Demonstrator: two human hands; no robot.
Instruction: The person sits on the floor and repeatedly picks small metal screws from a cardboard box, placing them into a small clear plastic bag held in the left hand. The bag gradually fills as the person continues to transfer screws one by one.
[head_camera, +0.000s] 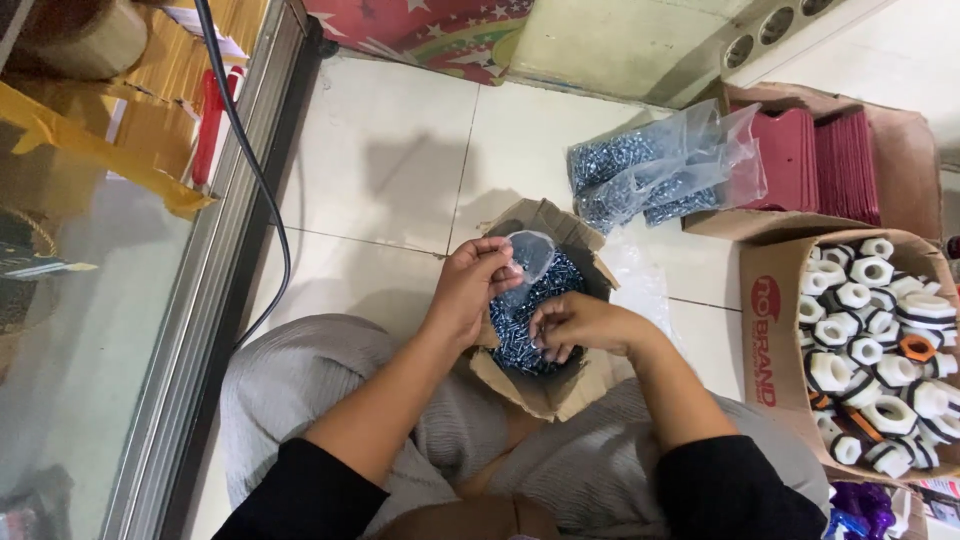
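Bagging small screws over the open carton on the floor.

Your left hand (470, 285) has its grip pinched on the rim of a small clear plastic bag (530, 255), held open just above the brown cardboard box of small silvery-blue screws (520, 325). Your right hand (570, 325) dips into the screws with fingers curled, apparently closed on a few; what it holds is hidden. Keep the bag mouth wide and directly over the box so strays fall back in. Filled clear bags of screws (660, 170) lie well apart on the tiled floor (380, 160).
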